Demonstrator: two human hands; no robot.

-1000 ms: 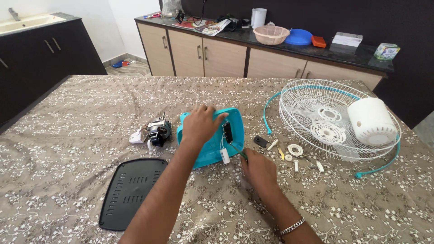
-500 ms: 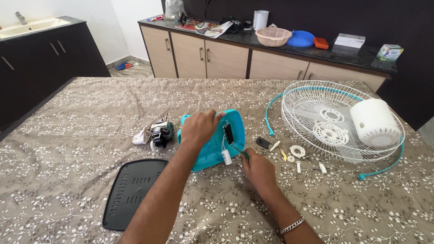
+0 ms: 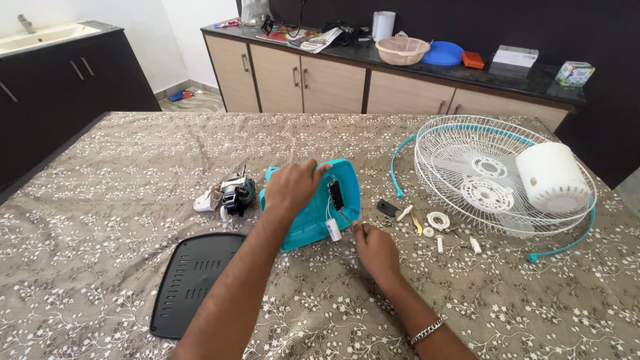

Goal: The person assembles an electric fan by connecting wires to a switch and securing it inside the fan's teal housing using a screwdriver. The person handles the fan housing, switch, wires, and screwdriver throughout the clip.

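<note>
A turquoise plastic fan base shell [image 3: 313,213] lies open side up in the middle of the table. My left hand [image 3: 292,185] grips its far left rim. A black part [image 3: 337,194] and a small white component on wires [image 3: 332,229] sit inside the shell. My right hand [image 3: 375,251] is at the shell's right edge, shut on a thin screwdriver [image 3: 349,218] whose tip points into the shell near the black part.
A fan motor [image 3: 230,193] lies left of the shell, a black base plate [image 3: 192,281] near the front. White wire fan guards [image 3: 490,175] with a white motor cover [image 3: 551,177] lie right. Small screws and knobs [image 3: 427,225] are scattered between. Cabinets stand behind the table.
My right hand has crept slightly toward the shell with the screwdriver. The left hand keeps its grip on the rim; the view shifted a little.
</note>
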